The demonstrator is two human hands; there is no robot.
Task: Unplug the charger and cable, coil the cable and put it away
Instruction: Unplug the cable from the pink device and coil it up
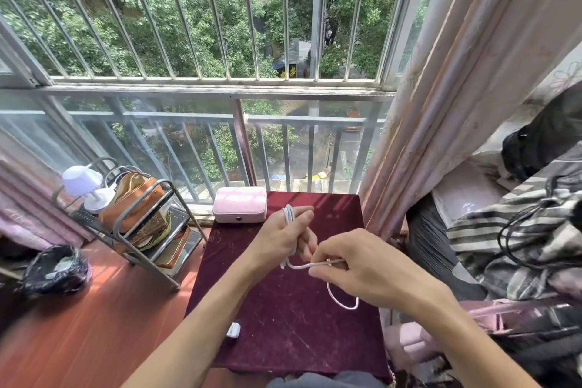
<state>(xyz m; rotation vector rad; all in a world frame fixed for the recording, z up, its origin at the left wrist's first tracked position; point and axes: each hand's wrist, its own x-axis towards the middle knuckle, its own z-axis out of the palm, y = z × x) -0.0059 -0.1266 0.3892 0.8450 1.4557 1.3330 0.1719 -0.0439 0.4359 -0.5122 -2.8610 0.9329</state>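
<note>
Head view: cable (289,217) looped round left hand (280,238); charger (233,330) apart.

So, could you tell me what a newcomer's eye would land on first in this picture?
Probably the two bare hands at the centre, above the dark red table: the left hand holds loops of the white cable, while the right hand pinches the strand that feeds it. Next come the pink case at the table's far edge and the white charger near its left edge.
</note>
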